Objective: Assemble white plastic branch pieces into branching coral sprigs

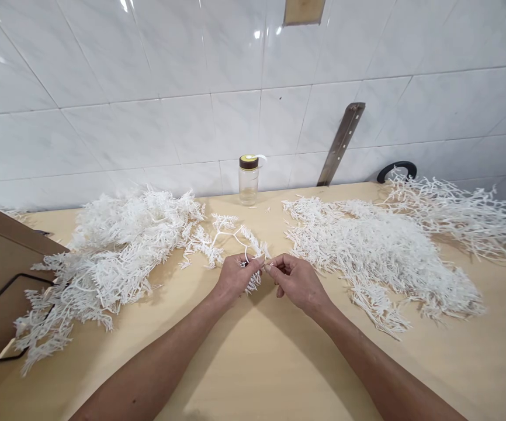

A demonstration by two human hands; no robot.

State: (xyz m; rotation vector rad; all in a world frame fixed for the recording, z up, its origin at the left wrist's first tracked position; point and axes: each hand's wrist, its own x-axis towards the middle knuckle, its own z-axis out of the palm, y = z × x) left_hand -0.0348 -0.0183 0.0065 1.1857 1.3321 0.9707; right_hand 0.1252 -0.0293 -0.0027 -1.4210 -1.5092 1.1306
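Observation:
A white artificial plant branch [225,232] with feathery sprigs is held above the middle of the table. My left hand [237,275] is closed around a part of it, thumb and fingers pinched. Close beside it my right hand [297,282] is pinched too, its fingertips meeting the left hand's at the branch. What lies between the right fingertips is too small to make out. To the left is a big heap of white feathery branches [125,251]. On the right spreads a flat pile of loose white sprigs [375,251].
A clear bottle [248,181] with a dark lid stands near the tiled wall. Bare white branches [467,216] lie at the far right, by a black ring [397,171]. A metal strip [341,145] leans on the wall. A cardboard box [7,257] borders the left side.

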